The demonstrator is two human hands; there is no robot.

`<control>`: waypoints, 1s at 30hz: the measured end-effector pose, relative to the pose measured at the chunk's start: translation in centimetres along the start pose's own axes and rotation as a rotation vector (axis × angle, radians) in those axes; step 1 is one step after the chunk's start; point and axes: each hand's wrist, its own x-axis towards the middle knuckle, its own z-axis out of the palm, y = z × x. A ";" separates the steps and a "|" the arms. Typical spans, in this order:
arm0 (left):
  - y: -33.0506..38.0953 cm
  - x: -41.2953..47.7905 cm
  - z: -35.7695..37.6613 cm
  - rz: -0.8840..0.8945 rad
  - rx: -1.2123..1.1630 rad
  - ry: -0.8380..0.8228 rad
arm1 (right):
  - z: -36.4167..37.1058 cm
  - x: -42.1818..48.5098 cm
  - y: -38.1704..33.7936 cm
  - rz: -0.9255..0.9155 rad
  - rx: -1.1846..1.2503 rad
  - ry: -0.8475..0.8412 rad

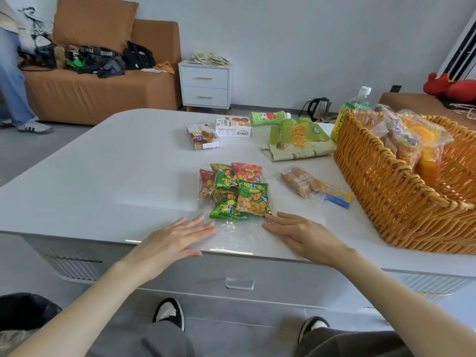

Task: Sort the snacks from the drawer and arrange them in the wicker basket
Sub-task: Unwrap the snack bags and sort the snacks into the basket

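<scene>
A clear bag of several small green and red snack packets [235, 190] lies on the white table [116, 176] near its front edge. My left hand [177, 237] lies flat on the table at the bag's near left corner, fingers straight. My right hand [298, 233] lies flat at the near right corner, fingertips touching the plastic. The wicker basket [391, 191] stands at the right and holds several wrapped bread and orange packs [401, 137]. A clear pack of round biscuits [313, 186] lies between the bag and the basket. The table's drawer [239, 282] below is closed.
Two small snack boxes [219, 132], a green pouch [296, 139], a lying green bottle [269, 118] and an upright green bottle [353, 106] sit farther back. Beyond are a brown sofa [103, 81], a white nightstand [205, 85] and a person's legs [15, 91] at far left.
</scene>
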 end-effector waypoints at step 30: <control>2.3 2.1 -1.7 -0.693 -1.040 0.329 | -1.0 0.8 -2.9 0.497 0.984 0.296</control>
